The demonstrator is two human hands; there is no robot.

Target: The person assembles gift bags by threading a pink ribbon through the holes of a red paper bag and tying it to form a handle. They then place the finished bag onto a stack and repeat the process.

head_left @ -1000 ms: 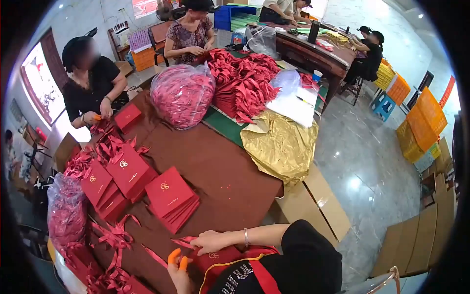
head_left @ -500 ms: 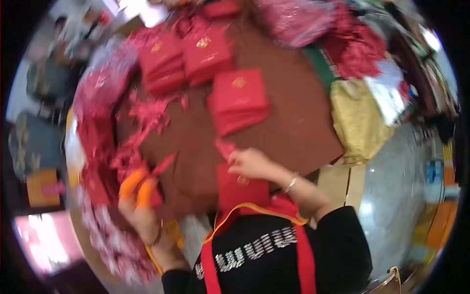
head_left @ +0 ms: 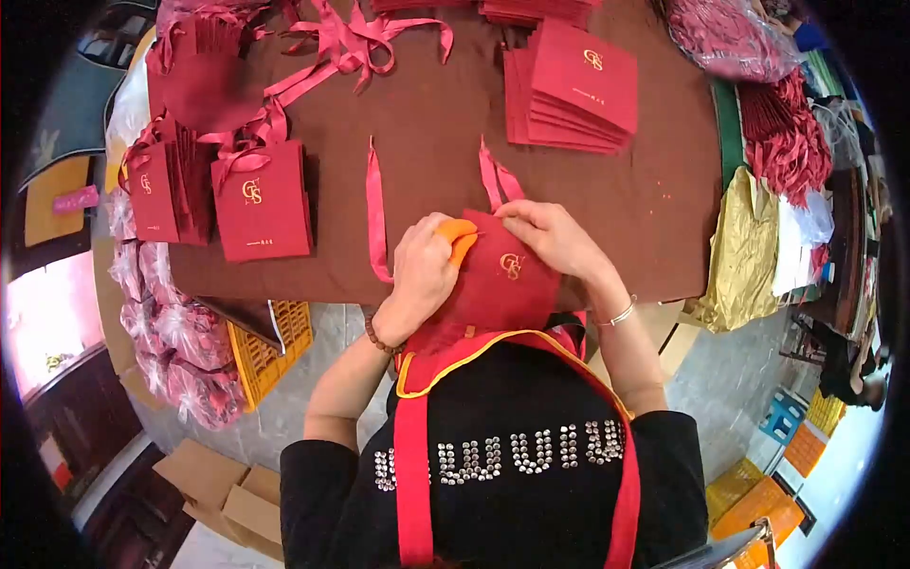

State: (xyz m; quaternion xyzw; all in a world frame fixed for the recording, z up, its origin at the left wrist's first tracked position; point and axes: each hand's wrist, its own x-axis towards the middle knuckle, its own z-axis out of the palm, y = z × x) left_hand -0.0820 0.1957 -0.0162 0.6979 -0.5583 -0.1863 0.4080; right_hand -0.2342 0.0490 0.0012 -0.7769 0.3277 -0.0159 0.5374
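Observation:
A red paper bag point(head_left: 502, 280) with a gold logo lies against the body at the table's front edge. My left hand point(head_left: 424, 270), with orange covers on two fingers, is closed on the bag's upper left edge. At its upper right edge my right hand point(head_left: 559, 242) is pinched, and a pink ribbon point(head_left: 498, 175) runs out from under its fingertips. How the ribbon meets the bag is hidden by the fingers. Another pink ribbon point(head_left: 376, 213) lies to the left of the bag, on the brown cloth.
A stack of red bags point(head_left: 583, 90) is at the back right of the brown table point(head_left: 427, 114). Ribboned bags point(head_left: 263, 204) stand at the left, near loose ribbons point(head_left: 355, 47). A gold sack point(head_left: 744, 256) hangs at the right edge, and a yellow crate point(head_left: 275, 351) is below left.
My left hand has come from the ribbons at the left to the bag. My right hand stays by the bag's upper edge. The view has shifted, and the table appears higher in it.

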